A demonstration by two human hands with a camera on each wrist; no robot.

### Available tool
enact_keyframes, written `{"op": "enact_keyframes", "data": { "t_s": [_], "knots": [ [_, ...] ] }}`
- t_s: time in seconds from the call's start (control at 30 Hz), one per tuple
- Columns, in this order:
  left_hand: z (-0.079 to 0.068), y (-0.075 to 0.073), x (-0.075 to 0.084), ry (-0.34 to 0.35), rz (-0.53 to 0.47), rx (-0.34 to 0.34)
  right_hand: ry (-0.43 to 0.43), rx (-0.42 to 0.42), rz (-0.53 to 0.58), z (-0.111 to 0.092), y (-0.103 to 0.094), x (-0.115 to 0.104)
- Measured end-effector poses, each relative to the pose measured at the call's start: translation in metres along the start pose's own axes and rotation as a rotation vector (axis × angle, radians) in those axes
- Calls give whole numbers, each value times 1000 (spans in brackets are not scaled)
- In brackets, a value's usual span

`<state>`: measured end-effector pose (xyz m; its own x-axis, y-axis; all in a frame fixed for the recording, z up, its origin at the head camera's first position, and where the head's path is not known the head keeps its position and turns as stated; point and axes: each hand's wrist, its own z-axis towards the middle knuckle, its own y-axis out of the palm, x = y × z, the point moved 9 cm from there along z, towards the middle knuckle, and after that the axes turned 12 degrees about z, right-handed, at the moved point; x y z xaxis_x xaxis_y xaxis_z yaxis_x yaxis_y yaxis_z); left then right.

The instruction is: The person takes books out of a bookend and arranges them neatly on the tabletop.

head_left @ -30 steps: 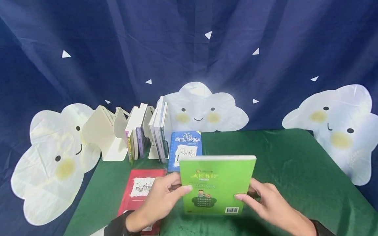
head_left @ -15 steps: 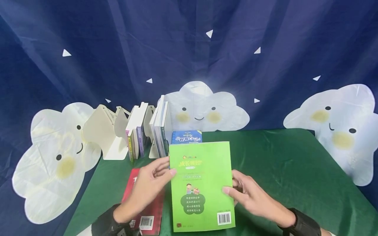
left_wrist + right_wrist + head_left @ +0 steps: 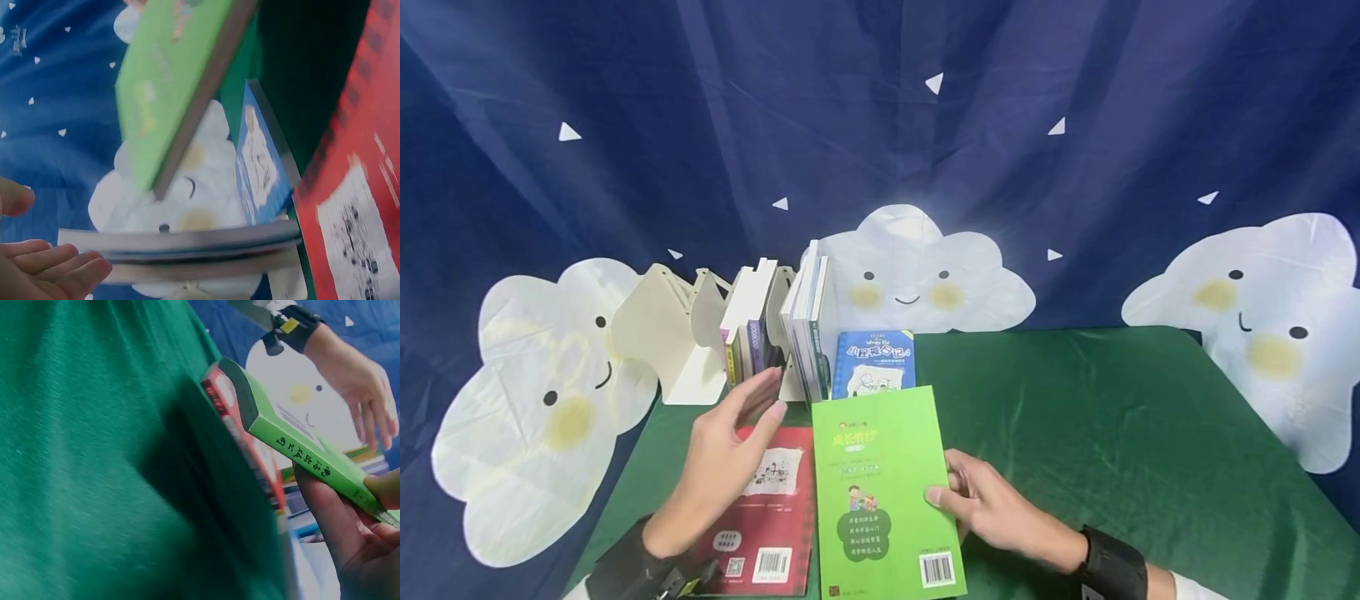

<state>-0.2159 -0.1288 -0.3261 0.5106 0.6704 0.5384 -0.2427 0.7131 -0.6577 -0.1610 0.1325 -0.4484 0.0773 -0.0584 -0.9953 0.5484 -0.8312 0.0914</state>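
Note:
My right hand (image 3: pixel 1000 504) grips a green book (image 3: pixel 880 467) by its right edge, thumb on the cover that faces me and fingers behind. That cover carries a barcode and a small cartoon of children; the lettered green spine shows in the right wrist view. My left hand (image 3: pixel 718 454) is off the book, fingers extended, above a red book (image 3: pixel 775 512) that lies flat on the table. In the left wrist view the left hand (image 3: pixel 53 269) holds nothing. Behind the green book lies a blue book (image 3: pixel 876 358), its lower part hidden.
At the back left, a cream bookend rack (image 3: pixel 688 375) stands with several upright books (image 3: pixel 748 304) and, right of them, several thin upright books (image 3: pixel 808 325). Green cloth (image 3: pixel 1075 433) covers the table. A dark blue curtain (image 3: pixel 850 108) with white clouds hangs behind.
The green book has tilted up to show its full cover and moved left. My left hand has let go of it and shifted left; the right hand still holds it.

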Motion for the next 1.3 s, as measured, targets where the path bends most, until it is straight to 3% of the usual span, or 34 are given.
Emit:
{"op": "enact_keyframes", "data": {
  "t_s": [0.2,0.47,1.0,1.3],
  "knots": [
    [3,-13,-34,4,76,90,54,62,102,3,-5,26],
    [10,-38,-60,-108,104,167,147,146,131,8,-6,45],
    [9,-41,-80,-162,99,165,262,186,103,10,9,52],
    [9,-36,-81,-192,118,112,364,133,66,9,11,58]
  ]
}}
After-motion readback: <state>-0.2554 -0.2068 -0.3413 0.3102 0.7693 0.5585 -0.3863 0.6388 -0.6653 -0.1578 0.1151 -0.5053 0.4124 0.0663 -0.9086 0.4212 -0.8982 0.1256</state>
